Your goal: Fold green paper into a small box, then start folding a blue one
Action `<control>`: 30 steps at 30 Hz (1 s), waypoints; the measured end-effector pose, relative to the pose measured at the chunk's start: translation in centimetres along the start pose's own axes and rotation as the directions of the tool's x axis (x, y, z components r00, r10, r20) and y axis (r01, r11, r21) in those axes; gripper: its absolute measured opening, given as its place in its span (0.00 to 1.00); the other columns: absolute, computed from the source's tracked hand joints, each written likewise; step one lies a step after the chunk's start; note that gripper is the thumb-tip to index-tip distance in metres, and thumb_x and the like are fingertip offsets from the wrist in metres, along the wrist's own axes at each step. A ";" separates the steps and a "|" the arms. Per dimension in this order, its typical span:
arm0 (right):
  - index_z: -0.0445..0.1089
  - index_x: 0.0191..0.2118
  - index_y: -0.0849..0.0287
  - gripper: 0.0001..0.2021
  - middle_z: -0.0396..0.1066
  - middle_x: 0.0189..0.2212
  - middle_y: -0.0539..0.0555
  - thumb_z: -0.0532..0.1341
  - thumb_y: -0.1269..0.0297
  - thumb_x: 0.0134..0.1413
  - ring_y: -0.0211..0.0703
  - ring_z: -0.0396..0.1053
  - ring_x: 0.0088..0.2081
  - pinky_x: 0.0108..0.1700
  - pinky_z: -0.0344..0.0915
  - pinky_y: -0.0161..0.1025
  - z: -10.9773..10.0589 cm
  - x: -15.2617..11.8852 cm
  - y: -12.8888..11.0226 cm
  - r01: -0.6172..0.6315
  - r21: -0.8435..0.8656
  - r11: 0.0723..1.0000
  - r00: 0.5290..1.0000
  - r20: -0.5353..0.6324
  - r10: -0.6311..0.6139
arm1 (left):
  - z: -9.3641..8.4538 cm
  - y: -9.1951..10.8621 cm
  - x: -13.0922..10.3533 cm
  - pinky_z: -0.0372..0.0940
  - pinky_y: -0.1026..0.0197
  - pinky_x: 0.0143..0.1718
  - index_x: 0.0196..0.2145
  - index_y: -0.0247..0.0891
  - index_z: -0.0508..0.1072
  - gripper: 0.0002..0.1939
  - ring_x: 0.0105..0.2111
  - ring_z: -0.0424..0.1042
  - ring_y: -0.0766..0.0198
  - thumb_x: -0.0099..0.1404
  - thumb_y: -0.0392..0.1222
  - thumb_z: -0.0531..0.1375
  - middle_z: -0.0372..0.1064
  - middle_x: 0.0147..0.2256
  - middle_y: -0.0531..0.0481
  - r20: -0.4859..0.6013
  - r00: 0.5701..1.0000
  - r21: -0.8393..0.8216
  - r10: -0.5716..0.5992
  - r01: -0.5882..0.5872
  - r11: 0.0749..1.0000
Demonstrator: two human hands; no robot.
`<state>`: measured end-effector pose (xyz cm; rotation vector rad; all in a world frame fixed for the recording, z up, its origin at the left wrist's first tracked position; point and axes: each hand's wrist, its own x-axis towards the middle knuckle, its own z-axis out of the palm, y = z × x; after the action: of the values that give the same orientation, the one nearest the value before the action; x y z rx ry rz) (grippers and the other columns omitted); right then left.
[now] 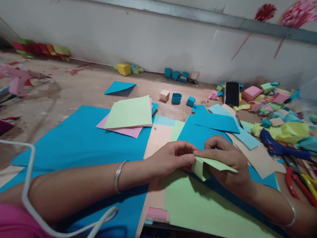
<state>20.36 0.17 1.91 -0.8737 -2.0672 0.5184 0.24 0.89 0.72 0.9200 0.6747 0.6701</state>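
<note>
One folded green paper (pixel 197 168): left hand (pixel 170 160) pinching edge, right hand (pixel 236 163) grasping it beneath fingers (pixel 216 154).

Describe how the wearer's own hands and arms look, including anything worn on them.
The left hand and right hand are ungloved. Each arm wears a slim silver-coloured bangle: left bangle, right bangle. Magenta cloth, probably a sleeve, shows by the left arm; no right sleeve is in view. A white cord crosses before the left forearm.
</note>
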 end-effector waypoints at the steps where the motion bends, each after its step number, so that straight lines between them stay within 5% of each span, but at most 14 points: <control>1: 0.75 0.42 0.53 0.11 0.64 0.32 0.52 0.62 0.73 0.55 0.38 0.65 0.33 0.31 0.63 0.35 0.0 0.0 -0.1 0.000 -0.030 1.000 1.000 -0.007 0.000 | 0.0 0.1 0.0 0.67 0.57 0.40 0.39 0.34 0.72 0.13 0.34 0.71 0.64 0.60 0.44 0.65 0.70 0.35 0.47 -0.030 0.997 0.097 0.069 -0.066 0.993; 4: 0.71 0.46 0.54 0.15 0.67 0.31 0.51 0.61 0.74 0.54 0.38 0.65 0.33 0.33 0.64 0.36 0.1 0.1 -0.3 -0.011 -0.106 0.994 1.000 -0.003 0.011 | -0.1 0.6 -0.2 0.67 0.56 0.41 0.36 0.36 0.72 0.12 0.38 0.69 0.61 0.59 0.46 0.65 0.70 0.38 0.46 -0.026 0.935 0.472 0.353 -0.300 0.829; 7: 0.64 0.54 0.56 0.23 0.68 0.29 0.49 0.60 0.76 0.51 0.39 0.66 0.31 0.33 0.64 0.36 0.4 0.1 -0.5 -0.052 -0.183 0.982 0.999 0.001 0.053 | 0.2 0.9 -0.8 0.65 0.52 0.43 0.37 0.35 0.72 0.22 0.42 0.67 0.56 0.50 0.51 0.71 0.69 0.40 0.44 0.137 0.817 0.766 0.560 -0.446 0.463; 10: 0.59 0.57 0.58 0.25 0.67 0.28 0.49 0.60 0.72 0.53 0.40 0.65 0.29 0.32 0.64 0.38 1.1 -0.2 -0.7 -0.030 -0.259 0.965 0.999 0.012 0.034 | 0.7 0.8 -1.3 0.64 0.53 0.40 0.37 0.34 0.71 0.12 0.40 0.66 0.56 0.56 0.40 0.66 0.67 0.39 0.43 0.257 0.766 0.872 0.589 -0.447 0.200; 13: 0.58 0.58 0.60 0.23 0.68 0.29 0.53 0.56 0.70 0.56 0.44 0.64 0.30 0.32 0.62 0.43 1.8 -0.7 -0.8 0.052 -0.350 0.935 0.998 0.041 -0.040 | 1.1 0.6 -1.6 0.62 0.57 0.34 0.34 0.34 0.70 0.08 0.35 0.65 0.60 0.57 0.28 0.54 0.66 0.34 0.45 0.302 0.772 0.903 0.559 -0.420 0.091; 17: 0.53 0.61 0.64 0.29 0.70 0.40 0.61 0.54 0.73 0.52 0.52 0.65 0.39 0.38 0.64 0.49 1.7 -0.9 -1.5 0.149 -0.369 0.917 0.984 0.143 -0.103 | 1.0 0.7 -1.6 0.59 0.59 0.29 0.30 0.34 0.69 0.09 0.31 0.65 0.60 0.54 0.28 0.52 0.66 0.29 0.47 0.356 0.753 0.914 0.553 -0.404 -0.038; 19: 0.50 0.63 0.63 0.32 0.68 0.48 0.63 0.57 0.72 0.51 0.54 0.64 0.47 0.45 0.64 0.52 1.0 -0.7 -2.0 0.157 -0.305 0.939 0.977 0.188 -0.102 | 0.7 1.0 -1.6 0.61 0.59 0.30 0.31 0.34 0.69 0.10 0.32 0.66 0.60 0.52 0.27 0.52 0.67 0.31 0.46 0.370 0.722 0.904 0.584 -0.424 -0.048; 22: 0.55 0.60 0.59 0.28 0.65 0.52 0.61 0.60 0.67 0.54 0.51 0.62 0.52 0.51 0.64 0.49 0.0 -0.3 -2.3 0.078 -0.181 0.980 0.990 0.133 -0.054 | 0.2 1.4 -1.3 0.62 0.60 0.33 0.33 0.35 0.68 0.12 0.34 0.66 0.62 0.52 0.25 0.52 0.66 0.32 0.48 0.291 0.686 0.895 0.667 -0.441 0.063; 26: 0.64 0.50 0.57 0.12 0.70 0.45 0.57 0.54 0.69 0.61 0.44 0.69 0.45 0.44 0.68 0.42 0.0 0.1 -0.9 -0.227 -0.041 0.973 0.974 -0.011 0.227 | -0.1 1.8 -0.7 0.60 0.62 0.32 0.30 0.37 0.66 0.10 0.31 0.63 0.65 0.57 0.25 0.52 0.64 0.30 0.51 0.077 0.694 0.886 0.716 -0.377 0.270; 30: 0.67 0.44 0.57 0.08 0.73 0.35 0.54 0.55 0.66 0.61 0.41 0.72 0.34 0.35 0.70 0.38 1.0 0.4 0.6 -0.443 0.193 0.876 0.894 0.170 0.415 | -0.2 1.8 -0.3 0.60 0.63 0.31 0.30 0.38 0.66 0.08 0.31 0.64 0.66 0.60 0.27 0.54 0.64 0.31 0.51 -0.008 0.717 0.864 0.697 -0.346 0.366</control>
<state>19.62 0.79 1.13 -1.1935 -1.8698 1.0526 -0.50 1.59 2.21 2.0112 1.0921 1.1895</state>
